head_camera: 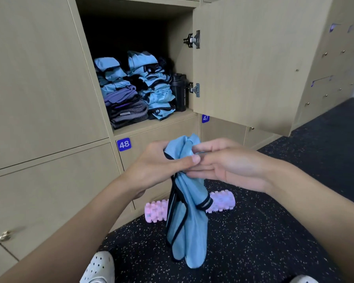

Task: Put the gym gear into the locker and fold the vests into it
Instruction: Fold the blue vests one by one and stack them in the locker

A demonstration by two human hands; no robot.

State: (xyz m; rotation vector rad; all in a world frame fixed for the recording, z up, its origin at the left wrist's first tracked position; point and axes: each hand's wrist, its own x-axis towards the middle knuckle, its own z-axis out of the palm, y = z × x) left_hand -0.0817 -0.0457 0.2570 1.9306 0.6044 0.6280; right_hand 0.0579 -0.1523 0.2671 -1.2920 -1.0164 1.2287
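Note:
A light blue vest (189, 221) with dark trim hangs bunched in front of me, below the open locker (151, 124). My left hand (159, 162) grips its gathered top, thumb across the cloth. My right hand (225, 162) holds the same bunch from the right, fingers laid against the fabric. Inside the locker stand two piles of folded blue vests (157, 86), with purple and grey clothes (127, 107) under the left pile. A black sport bottle (179, 91) stands at the locker's right wall.
A pink foam roller (221, 201) lies on the dark speckled floor (253, 242) behind the hanging vest. The locker door (253, 62) stands swung open to the right. Closed lockers marked 48 (123, 144) and 47 (205, 118) sit below. My white shoes (99, 268) show at the bottom.

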